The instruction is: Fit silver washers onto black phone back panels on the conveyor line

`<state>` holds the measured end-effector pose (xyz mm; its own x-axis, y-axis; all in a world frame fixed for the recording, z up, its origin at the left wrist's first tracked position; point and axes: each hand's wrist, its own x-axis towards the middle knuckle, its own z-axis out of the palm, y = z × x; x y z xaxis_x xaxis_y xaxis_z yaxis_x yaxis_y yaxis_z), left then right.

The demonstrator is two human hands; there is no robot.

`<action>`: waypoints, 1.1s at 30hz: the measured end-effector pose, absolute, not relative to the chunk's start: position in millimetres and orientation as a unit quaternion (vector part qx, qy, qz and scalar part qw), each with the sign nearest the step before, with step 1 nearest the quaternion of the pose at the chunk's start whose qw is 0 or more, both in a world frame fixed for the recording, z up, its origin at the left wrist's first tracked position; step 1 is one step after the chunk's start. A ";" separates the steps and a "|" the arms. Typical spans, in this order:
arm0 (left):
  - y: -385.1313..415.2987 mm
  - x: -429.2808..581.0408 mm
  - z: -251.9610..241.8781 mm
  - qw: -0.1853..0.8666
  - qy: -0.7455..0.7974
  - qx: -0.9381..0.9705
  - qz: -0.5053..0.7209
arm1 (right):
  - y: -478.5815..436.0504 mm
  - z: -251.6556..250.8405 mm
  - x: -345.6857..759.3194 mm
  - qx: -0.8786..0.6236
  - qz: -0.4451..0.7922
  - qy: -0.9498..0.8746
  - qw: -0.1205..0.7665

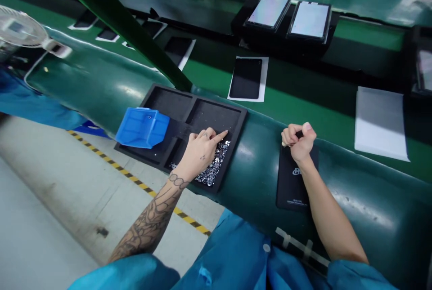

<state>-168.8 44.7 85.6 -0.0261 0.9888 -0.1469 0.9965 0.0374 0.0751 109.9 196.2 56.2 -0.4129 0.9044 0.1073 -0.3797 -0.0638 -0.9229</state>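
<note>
Dark green bench point(253, 159) before me, brighter green belt point(303, 92) along its far edge. Noted from the left.

Bench's left end: pale round fan point(22, 27). On the belt, several dark tablets point(177, 51) on white sheets; a green post point(135, 29) slants across in front of some of them.

Black tray point(238, 130), divided into compartments, reaches the bench's near edge. Blue bin point(133, 128) sits over the tray's left side, by its near left corner.

My left hand point(204, 146) is over the tray's near right compartment. Index finger extended towards the compartment's far right corner, other fingers curled. Cannot tell whether anything is pinched beneath them. Small shiny metal pieces, apparently screws point(216, 162), lie scattered in that compartment, densest along its right side, partly covered by my hand.

Beyond the tray's far right corner, on the belt: one dark tablet on a white sheet point(265, 78). Farther back, two devices with pale bright screens point(310, 19) lie side by side on a black stand point(238, 22).

My right hand point(299, 139) is clenched round a small dark object point(299, 134), mostly hidden by my fingers. The fist is above the far end of a black tablet point(290, 191), which lies logo side up, right of the tray. Contact between them: cannot tell.

Bench's near edge, below that tablet: pale tape strips point(286, 239). Belt, far right: white sheets point(381, 121).
</note>
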 end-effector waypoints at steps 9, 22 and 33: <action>35.4 -129.6 114.1 0.174 0.662 0.605 0.407 | 199.7 87.3 139.9 -0.267 0.690 -0.486 0.466; -3.2 51.4 25.4 0.438 0.502 0.604 0.437 | 15.2 59.2 296.7 -0.686 0.501 -0.467 0.246; 35.1 33.6 21.4 0.530 0.482 0.481 0.506 | 74.5 99.3 287.4 -0.634 0.516 -0.341 0.463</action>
